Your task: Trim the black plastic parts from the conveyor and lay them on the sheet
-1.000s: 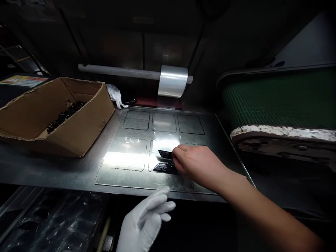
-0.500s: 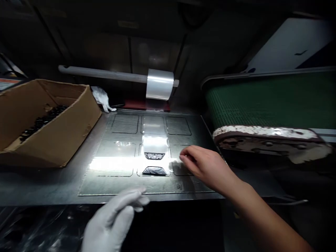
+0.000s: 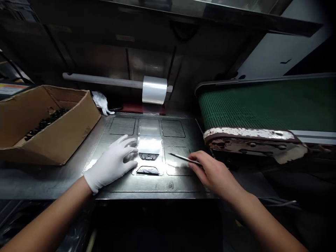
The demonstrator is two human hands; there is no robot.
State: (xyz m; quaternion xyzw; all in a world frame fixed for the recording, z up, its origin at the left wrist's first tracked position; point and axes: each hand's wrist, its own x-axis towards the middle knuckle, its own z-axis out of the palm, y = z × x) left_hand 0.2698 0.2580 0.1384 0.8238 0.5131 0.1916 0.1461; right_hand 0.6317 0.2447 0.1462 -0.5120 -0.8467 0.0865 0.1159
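Note:
My left hand [image 3: 115, 159], in a white glove, lies over the metal plate with its fingers spread and empty. Its fingertips are beside a dark trapezoid part [image 3: 148, 156], which sits at the lower end of a strip of clear film [image 3: 149, 143]. Just nearer to me lies a second trapezoid piece [image 3: 147, 170], dark and shiny. My bare right hand [image 3: 206, 168] pinches a thin knife-like tool [image 3: 181, 157] with a dark pointed end and a paler body. The tool's tip points left, over the plate's right half; whether it touches the plate I cannot tell.
The plate [image 3: 181, 180] has outlined rectangles on it. Behind it, a film roll [image 3: 154, 90] hangs on a white rod [image 3: 105, 80]. A cardboard box [image 3: 70, 136] with black parts stands left. To the right is a green conveyor belt [image 3: 262, 108]. A crumpled white glove [image 3: 101, 102] lies by the box.
My left hand has moved up and forward from below the table edge onto the plate beside the dark part. The knife-like tool now shows in my right hand. The view has shifted slightly.

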